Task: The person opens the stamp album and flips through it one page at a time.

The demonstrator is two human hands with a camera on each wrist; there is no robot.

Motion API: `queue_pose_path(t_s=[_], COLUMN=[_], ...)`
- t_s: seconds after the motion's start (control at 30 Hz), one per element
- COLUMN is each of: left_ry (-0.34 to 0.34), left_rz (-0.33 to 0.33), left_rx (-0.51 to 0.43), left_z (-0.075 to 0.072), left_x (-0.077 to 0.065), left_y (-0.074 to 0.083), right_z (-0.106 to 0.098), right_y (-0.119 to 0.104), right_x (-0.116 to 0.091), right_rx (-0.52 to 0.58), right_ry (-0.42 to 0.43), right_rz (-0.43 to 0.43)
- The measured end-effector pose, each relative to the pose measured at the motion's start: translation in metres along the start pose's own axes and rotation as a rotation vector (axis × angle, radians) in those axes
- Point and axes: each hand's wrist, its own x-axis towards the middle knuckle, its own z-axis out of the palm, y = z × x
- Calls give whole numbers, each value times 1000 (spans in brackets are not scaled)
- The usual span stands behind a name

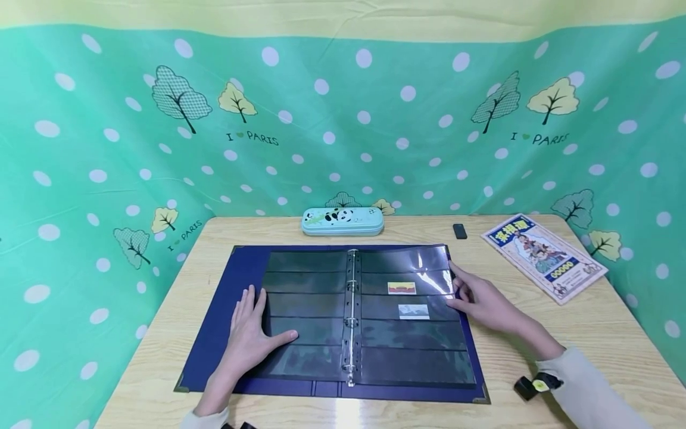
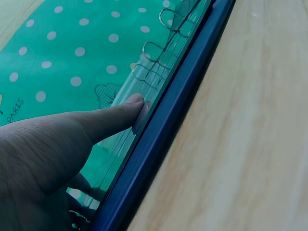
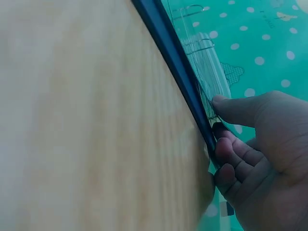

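A dark blue ring-binder stamp album (image 1: 214, 333) lies spread on the table, black pocket pages on both sides of its metal rings (image 1: 351, 322). My left hand (image 1: 249, 333) rests on the left page and cover, fingers straight and thumb spread. At the album's right edge, my right hand (image 1: 485, 301) pinches the outer edge of the right page (image 1: 412, 363), thumb on top and the other fingers curled at the edge. That page carries a yellow-and-red stamp (image 1: 402, 288) and a grey-white stamp (image 1: 414, 312) in separate strips.
Behind the album sits a light blue panda pencil case (image 1: 343, 221). A small black object (image 1: 460, 231) lies to its right, and an illustrated booklet (image 1: 545, 257) is at the far right of the wooden table (image 1: 536, 351). A green dotted cloth (image 1: 332, 119) hangs around the table.
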Motion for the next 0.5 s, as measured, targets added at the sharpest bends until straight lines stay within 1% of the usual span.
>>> queue_pose_path(t_s=[0.13,0.3,0.5], left_ry=[-6,-5,-3], left_rz=[-5,-2,-3], left_rx=[3,4,1], left_z=[0,1,1], left_x=[1,1,0], left_y=[0,0,0], right_z=[1,3,5], right_y=[-1,-4,-8], right_x=[-9,-25,-41], right_rx=[9,-15,6], right_ry=[7,12,8], right_rz=[-17,-25,-45])
